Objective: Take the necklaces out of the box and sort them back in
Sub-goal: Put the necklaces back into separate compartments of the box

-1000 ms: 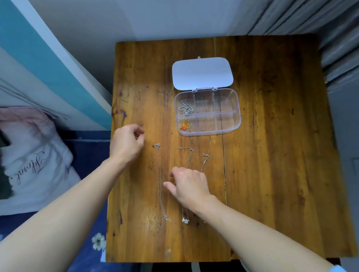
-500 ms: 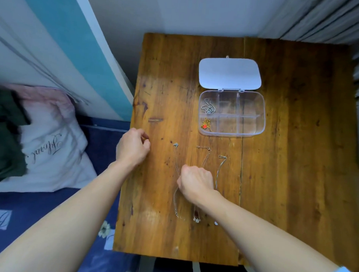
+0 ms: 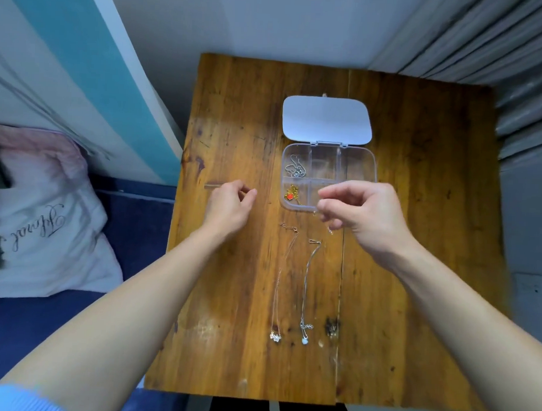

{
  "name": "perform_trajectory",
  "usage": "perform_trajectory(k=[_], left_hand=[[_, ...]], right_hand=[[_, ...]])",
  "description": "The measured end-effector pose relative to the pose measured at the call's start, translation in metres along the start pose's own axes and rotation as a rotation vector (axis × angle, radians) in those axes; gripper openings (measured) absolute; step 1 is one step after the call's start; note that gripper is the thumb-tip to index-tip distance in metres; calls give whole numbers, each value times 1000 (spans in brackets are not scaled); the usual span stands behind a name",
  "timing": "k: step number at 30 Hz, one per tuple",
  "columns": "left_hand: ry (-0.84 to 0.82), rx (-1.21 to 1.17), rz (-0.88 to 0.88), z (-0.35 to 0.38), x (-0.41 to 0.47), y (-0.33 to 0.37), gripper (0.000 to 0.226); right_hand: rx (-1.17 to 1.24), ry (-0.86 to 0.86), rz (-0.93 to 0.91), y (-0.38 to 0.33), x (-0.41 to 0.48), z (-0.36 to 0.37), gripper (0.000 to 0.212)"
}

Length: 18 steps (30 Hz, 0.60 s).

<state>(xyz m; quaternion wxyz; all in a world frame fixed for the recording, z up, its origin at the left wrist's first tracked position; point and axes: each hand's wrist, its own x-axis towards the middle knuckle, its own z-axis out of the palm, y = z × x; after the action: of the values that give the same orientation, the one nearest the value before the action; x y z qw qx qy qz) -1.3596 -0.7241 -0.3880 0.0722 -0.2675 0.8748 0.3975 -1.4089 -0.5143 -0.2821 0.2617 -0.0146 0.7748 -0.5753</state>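
A clear compartment box (image 3: 355, 165) stands on the wooden table (image 3: 415, 272) with its white lid (image 3: 326, 119) folded back. A silver necklace (image 3: 295, 169) lies in its back left compartment, and a gold necklace with a red pendant (image 3: 291, 195) in the front left one. My right hand (image 3: 364, 217) hovers at the box's front edge, fingers pinched on a thin chain whose end (image 3: 330, 231) dangles below. A rose-gold necklace (image 3: 278, 282) and a silver necklace (image 3: 306, 283) lie stretched out on the table. My left hand (image 3: 229, 205) rests curled, left of the box.
The table's left edge drops to a bed with blue bedding (image 3: 133, 231) and a white pillow (image 3: 38, 225). A wall runs behind the table and a grey curtain (image 3: 499, 53) hangs at the back right. The near table edge is close to me.
My right hand has risen from the laid-out necklaces and moved up to the box's front edge. The leftmost chain is gone from the table. My left hand stayed beside the box.
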Motion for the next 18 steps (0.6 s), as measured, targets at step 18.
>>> perform_trajectory(k=[18], left_hand=[[-146,-356,-100,46,11,25,17]], right_hand=[[-120,140,113,0,92,-33,6]])
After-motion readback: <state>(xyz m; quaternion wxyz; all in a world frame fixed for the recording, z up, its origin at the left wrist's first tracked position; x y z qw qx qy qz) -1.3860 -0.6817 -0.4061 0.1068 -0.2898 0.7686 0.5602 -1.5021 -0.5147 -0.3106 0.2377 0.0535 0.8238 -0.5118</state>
